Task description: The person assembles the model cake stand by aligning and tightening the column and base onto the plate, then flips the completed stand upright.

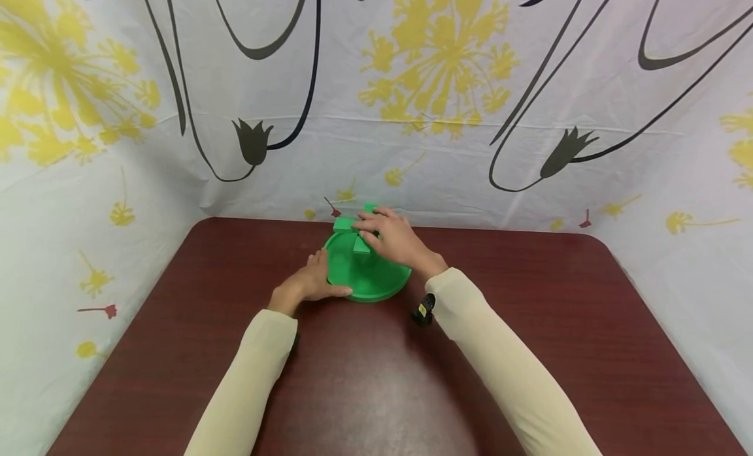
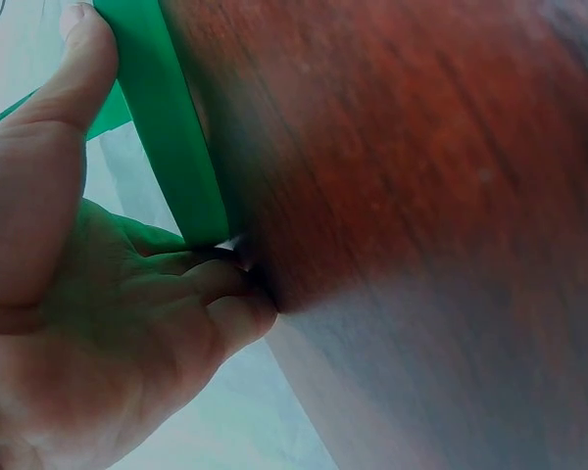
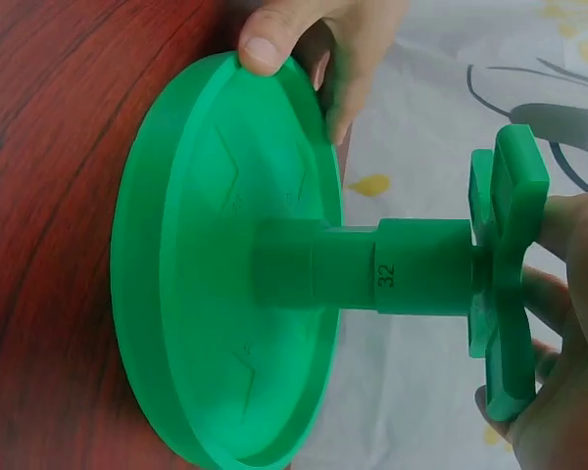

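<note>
With the green dish (image 1: 382,285) near the table's (image 1: 353,377) far edge, my left hand (image 1: 307,281) pinching its left rim and my right hand's (image 1: 395,240) fingers curled round the knob (image 3: 512,274) above its post (image 3: 421,266), uneven sideways force up there could, I judge, tip or skid it.

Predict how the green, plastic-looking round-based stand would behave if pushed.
The stand looks stiff: its rim shows no bend at the left hand. Its wide base likely resists tipping, though pushing the high green handle might tilt it. Smooth sides may feel slippery.
</note>
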`<act>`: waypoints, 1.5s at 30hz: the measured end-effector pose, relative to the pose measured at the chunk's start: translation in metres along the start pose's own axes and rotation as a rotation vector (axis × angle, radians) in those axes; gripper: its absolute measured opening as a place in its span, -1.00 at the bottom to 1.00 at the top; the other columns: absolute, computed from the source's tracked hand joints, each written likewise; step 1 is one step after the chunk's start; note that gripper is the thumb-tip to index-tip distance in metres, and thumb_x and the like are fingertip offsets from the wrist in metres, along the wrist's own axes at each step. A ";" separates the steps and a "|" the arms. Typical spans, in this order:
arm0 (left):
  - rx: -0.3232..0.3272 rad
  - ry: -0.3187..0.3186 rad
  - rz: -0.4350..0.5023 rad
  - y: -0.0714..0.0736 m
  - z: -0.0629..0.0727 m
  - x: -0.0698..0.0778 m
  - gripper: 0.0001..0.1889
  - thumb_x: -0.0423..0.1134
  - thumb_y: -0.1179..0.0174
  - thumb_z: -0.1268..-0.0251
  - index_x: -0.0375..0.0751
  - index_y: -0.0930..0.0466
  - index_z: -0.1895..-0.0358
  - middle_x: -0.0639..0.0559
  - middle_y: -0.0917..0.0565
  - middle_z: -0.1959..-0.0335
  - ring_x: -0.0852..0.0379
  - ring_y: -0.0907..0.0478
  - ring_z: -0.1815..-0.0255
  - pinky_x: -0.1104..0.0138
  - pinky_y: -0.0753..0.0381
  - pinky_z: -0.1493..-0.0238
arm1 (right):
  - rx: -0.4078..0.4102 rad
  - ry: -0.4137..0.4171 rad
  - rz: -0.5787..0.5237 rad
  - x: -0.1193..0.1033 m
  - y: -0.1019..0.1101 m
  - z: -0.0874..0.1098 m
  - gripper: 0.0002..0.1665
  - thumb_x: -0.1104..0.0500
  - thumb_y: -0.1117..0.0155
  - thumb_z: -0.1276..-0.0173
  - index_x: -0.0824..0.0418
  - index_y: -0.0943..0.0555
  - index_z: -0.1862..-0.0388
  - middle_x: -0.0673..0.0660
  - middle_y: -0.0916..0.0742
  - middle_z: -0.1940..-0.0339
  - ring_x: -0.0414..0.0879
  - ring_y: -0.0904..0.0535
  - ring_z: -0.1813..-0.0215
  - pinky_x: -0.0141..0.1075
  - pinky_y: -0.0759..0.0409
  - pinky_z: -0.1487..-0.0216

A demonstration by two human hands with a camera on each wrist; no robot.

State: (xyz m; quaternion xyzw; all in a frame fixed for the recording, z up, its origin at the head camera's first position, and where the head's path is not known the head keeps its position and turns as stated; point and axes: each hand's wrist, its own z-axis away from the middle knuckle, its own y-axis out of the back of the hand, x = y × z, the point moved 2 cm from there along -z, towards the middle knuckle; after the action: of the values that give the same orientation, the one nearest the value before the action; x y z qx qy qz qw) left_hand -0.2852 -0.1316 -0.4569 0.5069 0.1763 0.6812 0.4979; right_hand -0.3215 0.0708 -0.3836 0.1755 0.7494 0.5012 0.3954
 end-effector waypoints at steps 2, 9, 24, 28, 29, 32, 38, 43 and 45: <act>0.001 0.001 -0.003 0.000 0.000 0.000 0.25 0.29 -0.22 -0.26 -0.36 0.51 -0.57 -0.34 0.32 -0.61 -0.26 0.36 -0.62 -0.15 0.03 -0.52 | 0.000 -0.015 0.012 -0.001 -0.001 0.000 -0.59 0.07 -0.06 -0.59 0.03 -0.58 -0.33 0.11 -0.44 -0.50 0.18 -0.14 -0.58 0.35 -0.08 -0.42; 0.016 0.011 -0.005 -0.002 0.000 0.003 0.25 0.28 -0.23 -0.26 -0.36 0.50 -0.57 -0.35 0.30 -0.61 -0.26 0.34 -0.62 -0.14 0.00 -0.52 | 0.113 -0.070 -0.089 0.009 0.004 0.007 -0.55 0.02 -0.13 -0.55 0.10 -0.55 -0.33 0.16 -0.51 -0.42 0.11 -0.31 -0.48 0.14 -0.29 -0.41; 0.003 0.002 0.014 0.002 0.002 0.001 0.25 0.27 -0.23 -0.27 -0.36 0.52 -0.56 -0.35 0.34 -0.60 -0.26 0.39 -0.62 -0.14 0.06 -0.53 | -0.017 -0.023 -0.144 0.017 0.018 0.023 -0.68 0.14 -0.27 -0.45 0.15 -0.69 -0.13 0.07 -0.74 -0.06 -0.10 -0.67 0.06 -0.18 -0.63 0.06; 0.005 -0.002 0.008 0.002 0.001 0.001 0.25 0.27 -0.23 -0.27 -0.38 0.51 -0.56 -0.35 0.33 -0.60 -0.26 0.39 -0.62 -0.12 0.07 -0.54 | 0.021 -0.036 -0.156 0.014 0.019 0.023 -0.72 0.11 -0.25 -0.46 0.11 -0.72 -0.06 0.03 -0.77 0.04 -0.13 -0.67 0.16 -0.22 -0.62 0.15; 0.006 -0.001 0.007 0.002 0.001 0.001 0.25 0.27 -0.23 -0.27 -0.38 0.50 -0.56 -0.35 0.32 -0.61 -0.25 0.39 -0.62 -0.12 0.07 -0.54 | 0.052 -0.050 -0.157 0.014 0.019 0.023 -0.72 0.09 -0.24 -0.46 0.11 -0.73 -0.06 0.03 -0.76 0.05 -0.11 -0.65 0.17 -0.21 -0.61 0.17; 0.006 0.001 0.005 0.002 0.001 0.001 0.25 0.26 -0.24 -0.27 -0.37 0.50 -0.56 -0.34 0.32 -0.61 -0.24 0.38 -0.63 -0.10 0.06 -0.54 | 0.149 -0.096 -0.151 0.017 0.020 0.021 -0.68 0.06 -0.24 -0.46 0.14 -0.70 -0.10 0.11 -0.70 -0.05 0.01 -0.59 0.02 -0.11 -0.58 0.05; 0.003 0.006 0.006 0.001 0.002 0.003 0.25 0.26 -0.24 -0.27 -0.36 0.50 -0.57 -0.33 0.32 -0.61 -0.23 0.38 -0.63 -0.10 0.05 -0.54 | 0.110 -0.133 -0.131 0.026 0.016 0.018 -0.48 0.11 -0.26 -0.45 0.24 -0.52 -0.33 0.25 -0.53 -0.36 0.15 -0.43 -0.38 0.02 -0.53 -0.21; 0.005 0.009 0.005 0.001 0.002 0.003 0.24 0.25 -0.24 -0.27 -0.34 0.51 -0.57 -0.32 0.34 -0.61 -0.23 0.38 -0.63 -0.12 0.04 -0.54 | 0.104 -0.157 -0.160 0.030 0.014 0.019 -0.53 0.21 -0.26 -0.44 0.23 -0.53 -0.31 0.22 -0.58 -0.31 0.12 -0.55 -0.25 0.00 -0.58 -0.16; 0.005 0.006 0.003 0.001 0.002 0.002 0.24 0.25 -0.24 -0.28 -0.35 0.51 -0.57 -0.33 0.34 -0.61 -0.24 0.38 -0.63 -0.12 0.03 -0.53 | 0.116 -0.166 -0.161 0.031 0.013 0.020 -0.56 0.23 -0.25 -0.43 0.23 -0.56 -0.27 0.21 -0.60 -0.27 0.11 -0.59 -0.18 -0.03 -0.59 -0.12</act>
State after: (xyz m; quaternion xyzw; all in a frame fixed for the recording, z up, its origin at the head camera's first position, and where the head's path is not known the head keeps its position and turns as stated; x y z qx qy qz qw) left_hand -0.2833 -0.1307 -0.4543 0.5062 0.1787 0.6832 0.4950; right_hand -0.3271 0.1098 -0.3885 0.1782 0.7535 0.4076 0.4841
